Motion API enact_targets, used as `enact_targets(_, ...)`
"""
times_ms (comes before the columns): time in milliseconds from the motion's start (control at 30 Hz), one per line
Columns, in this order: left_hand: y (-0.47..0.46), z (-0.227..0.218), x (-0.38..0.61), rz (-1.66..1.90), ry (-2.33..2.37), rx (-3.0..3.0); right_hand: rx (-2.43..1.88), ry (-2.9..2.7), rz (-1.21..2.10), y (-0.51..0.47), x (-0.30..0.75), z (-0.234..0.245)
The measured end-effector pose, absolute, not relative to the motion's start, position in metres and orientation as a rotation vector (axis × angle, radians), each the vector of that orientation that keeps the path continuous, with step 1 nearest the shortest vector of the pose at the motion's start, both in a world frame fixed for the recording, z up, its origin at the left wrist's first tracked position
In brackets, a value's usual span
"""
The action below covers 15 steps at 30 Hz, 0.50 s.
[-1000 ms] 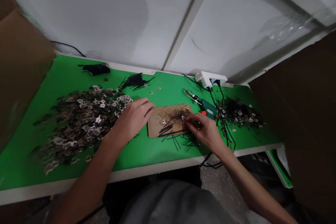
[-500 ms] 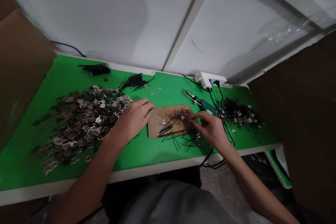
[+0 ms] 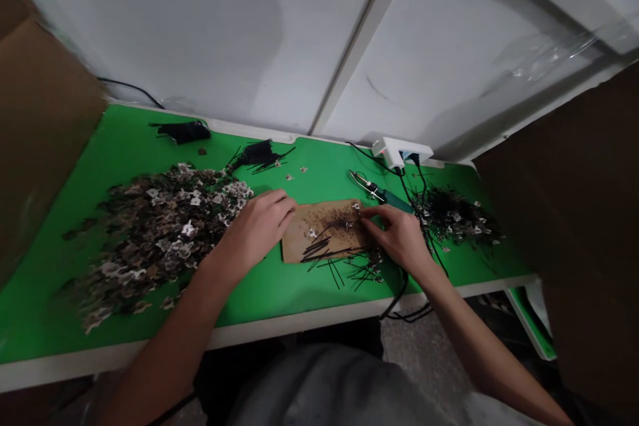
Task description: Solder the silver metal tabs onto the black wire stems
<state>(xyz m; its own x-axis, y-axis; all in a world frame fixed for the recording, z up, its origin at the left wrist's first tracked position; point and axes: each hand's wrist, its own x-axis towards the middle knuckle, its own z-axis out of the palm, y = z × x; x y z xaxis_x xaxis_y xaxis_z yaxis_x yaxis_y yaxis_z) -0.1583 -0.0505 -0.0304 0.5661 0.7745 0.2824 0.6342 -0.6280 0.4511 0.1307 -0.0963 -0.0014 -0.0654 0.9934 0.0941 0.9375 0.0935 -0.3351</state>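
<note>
My left hand (image 3: 262,221) is closed in a pinch at the left edge of a scorched brown cardboard piece (image 3: 294,243); a tiny metal bit (image 3: 293,210) shows at its fingertips. At the cardboard's right edge, my right hand (image 3: 397,234) has thumb and forefinger drawn together; anything between them is too small to make out. Close to those fingers lie a small metal plate (image 3: 356,207) and another metal plate (image 3: 348,225). A third metal plate (image 3: 312,233) rests further left on the board. Thin black wires (image 3: 317,247) lie along its front.
A big heap of metal plates (image 3: 170,233) spreads on the green table (image 3: 269,299) at left. Black wire bundles (image 3: 182,132) lie behind. A green-handled soldering iron (image 3: 394,201), a white power strip (image 3: 404,150) and a dark pile of wired plates (image 3: 449,213) are at right.
My right hand has shifted slightly back and away from the middle metal plate, toward the plate at the board's far right corner. My left hand has barely moved.
</note>
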Motion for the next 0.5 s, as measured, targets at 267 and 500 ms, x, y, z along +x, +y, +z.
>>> enact_targets(267,-0.0507,-0.0274,-0.1574,0.618,1.184,2.493,-1.889,-2.104,0.310,-0.0920,0.1311,0.0004)
enact_targets(500,-0.0514,-0.0259,-0.1572,0.593,1.190,2.486,-1.869,-2.090,0.290,-0.0893,0.1293,-0.0012)
